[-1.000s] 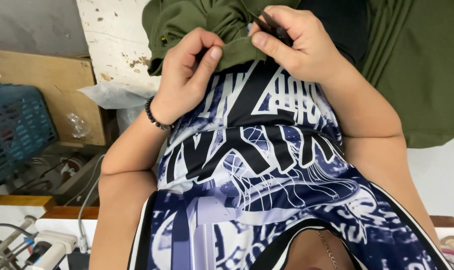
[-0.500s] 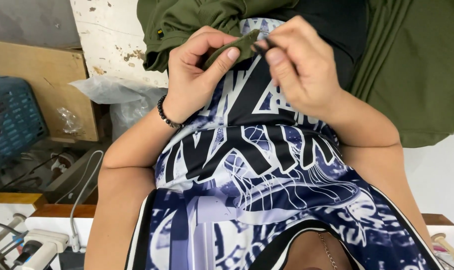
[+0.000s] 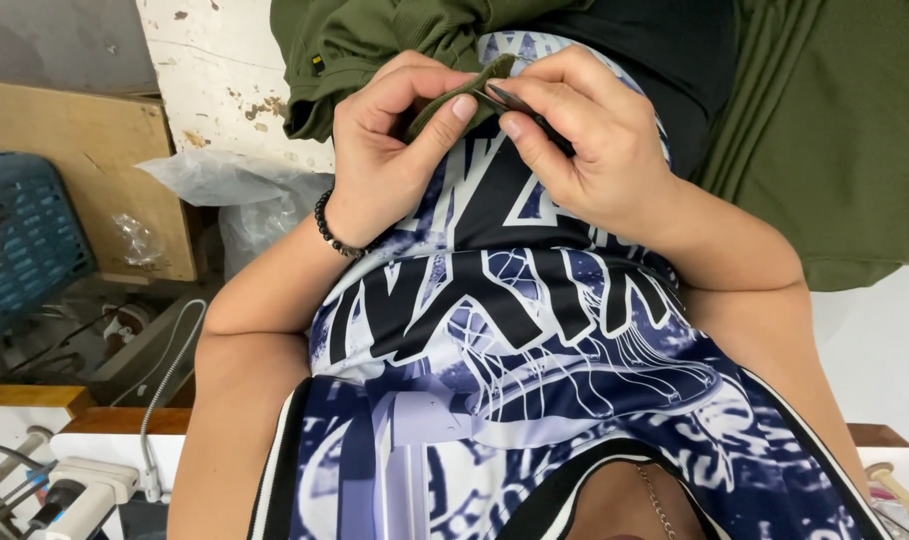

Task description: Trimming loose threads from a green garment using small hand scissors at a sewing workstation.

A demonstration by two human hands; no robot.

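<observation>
Matt olive cloth garment (image 3: 375, 40); glossy dark bead bracelet (image 3: 333, 232); crinkled clear plastic bag (image 3: 225, 190); rough wooden board (image 3: 85, 150).

You wear a sleeveless jersey (image 3: 515, 330) printed in navy, white and pale lilac, with big block lettering, fine line drawings and black-and-white striped trim at the armholes; a black bead bracelet (image 3: 333, 232) circles your left wrist, both arms bare

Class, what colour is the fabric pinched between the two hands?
Olive green fabric, seen in the head view.

Small dark-and-yellow label (image 3: 318, 65) on green garment (image 3: 375, 40)
</observation>
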